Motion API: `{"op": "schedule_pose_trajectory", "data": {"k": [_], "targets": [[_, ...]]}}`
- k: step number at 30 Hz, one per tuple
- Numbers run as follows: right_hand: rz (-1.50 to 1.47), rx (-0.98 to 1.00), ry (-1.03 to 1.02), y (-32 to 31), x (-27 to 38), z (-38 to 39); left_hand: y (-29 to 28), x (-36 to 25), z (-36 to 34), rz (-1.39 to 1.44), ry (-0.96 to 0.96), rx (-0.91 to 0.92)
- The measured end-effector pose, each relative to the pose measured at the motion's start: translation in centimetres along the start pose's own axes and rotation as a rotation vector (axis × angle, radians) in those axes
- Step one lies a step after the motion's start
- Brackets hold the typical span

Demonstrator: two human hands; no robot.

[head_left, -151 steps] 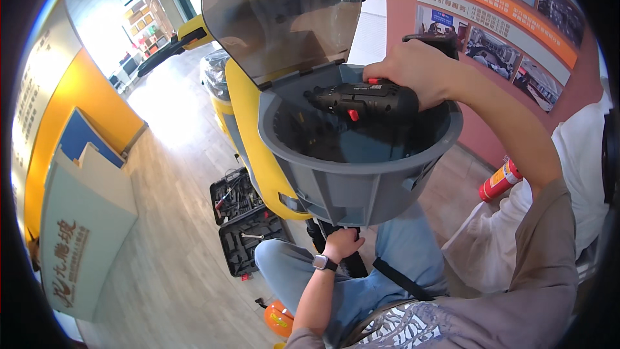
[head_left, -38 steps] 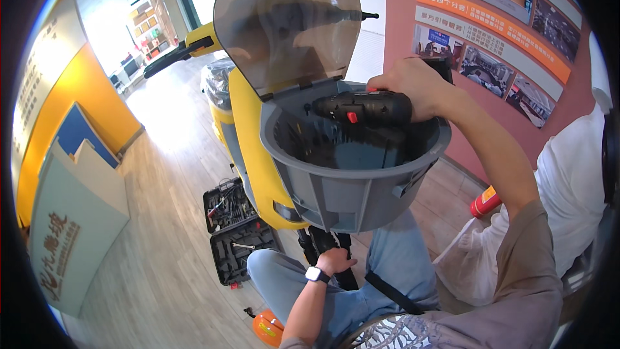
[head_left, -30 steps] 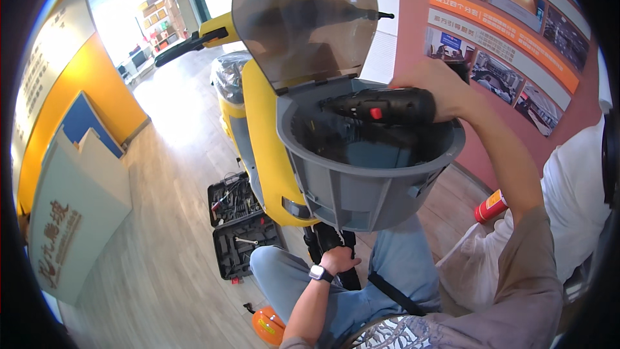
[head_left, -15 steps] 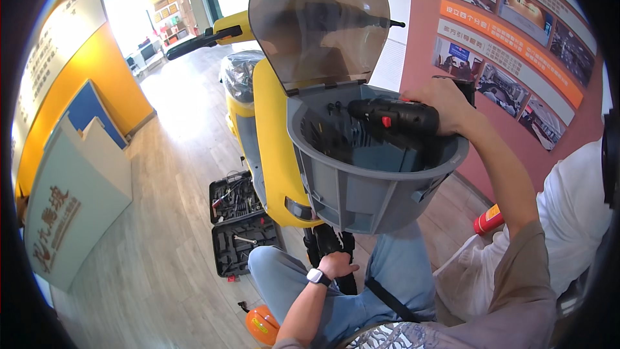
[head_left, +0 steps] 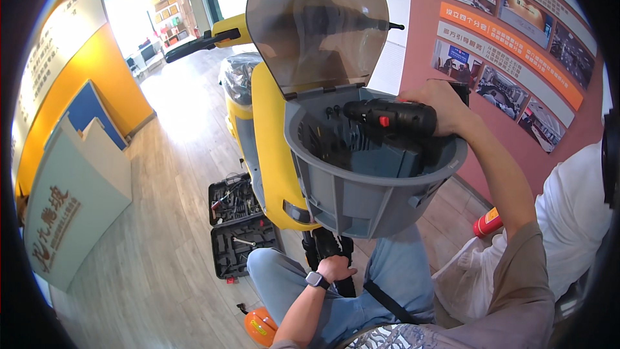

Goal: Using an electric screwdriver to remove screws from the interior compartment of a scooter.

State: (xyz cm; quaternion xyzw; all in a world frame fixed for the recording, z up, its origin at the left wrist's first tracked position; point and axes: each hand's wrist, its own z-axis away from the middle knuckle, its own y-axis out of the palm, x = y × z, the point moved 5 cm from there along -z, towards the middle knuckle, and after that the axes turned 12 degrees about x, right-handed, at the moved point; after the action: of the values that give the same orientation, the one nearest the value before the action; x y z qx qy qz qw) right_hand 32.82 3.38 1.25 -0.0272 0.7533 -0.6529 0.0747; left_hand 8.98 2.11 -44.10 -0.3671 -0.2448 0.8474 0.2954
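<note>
My right hand (head_left: 442,105) is closed round the grip of a black cordless drill (head_left: 394,117) with a red button. The drill points left over the open grey front basket (head_left: 361,190), whose inner wall has slots and dark fasteners. Its tip is close to that wall; whether it touches a fastener I cannot tell. A tinted clear lid (head_left: 316,32) stands raised at the basket's far edge. Below, my left hand (head_left: 334,268), with a watch at the wrist, is wrapped over the black front tyre (head_left: 347,284) between my knees. Most of its fingers are hidden.
The yellow scooter (head_left: 274,148) stands ahead, its handlebar (head_left: 206,44) reaching left. An open black tool case (head_left: 242,245) with a wrench lies on the floor at left. An orange helmet (head_left: 260,326) is near my left knee; a red extinguisher (head_left: 487,223) stands at right.
The drill and my right hand have shifted slightly left. The basket and its lid have also moved a little left. My left hand keeps its place on the tyre.
</note>
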Motion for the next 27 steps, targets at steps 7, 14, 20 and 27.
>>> {"op": "schedule_pose_trajectory", "data": {"k": [7,14,20,27], "targets": [[-0.142,0.014,-0.051,1.7,-2.2,0.2,0.3,-0.2,0.1,-0.032,-0.002,-0.032],[-0.143,-0.033,-0.08,1.3,-1.7,0.3,0.0,-0.5,0.2,-0.025,-0.026,-0.04],[-0.126,-0.057,-0.098,1.6,-1.9,0.5,0.3,-0.8,0.1,-0.047,-0.014,-0.037],[-0.061,-0.078,-0.069,1.8,-2.0,0.3,0.3,-0.6,0.3,-0.039,-0.018,-0.05]]}}
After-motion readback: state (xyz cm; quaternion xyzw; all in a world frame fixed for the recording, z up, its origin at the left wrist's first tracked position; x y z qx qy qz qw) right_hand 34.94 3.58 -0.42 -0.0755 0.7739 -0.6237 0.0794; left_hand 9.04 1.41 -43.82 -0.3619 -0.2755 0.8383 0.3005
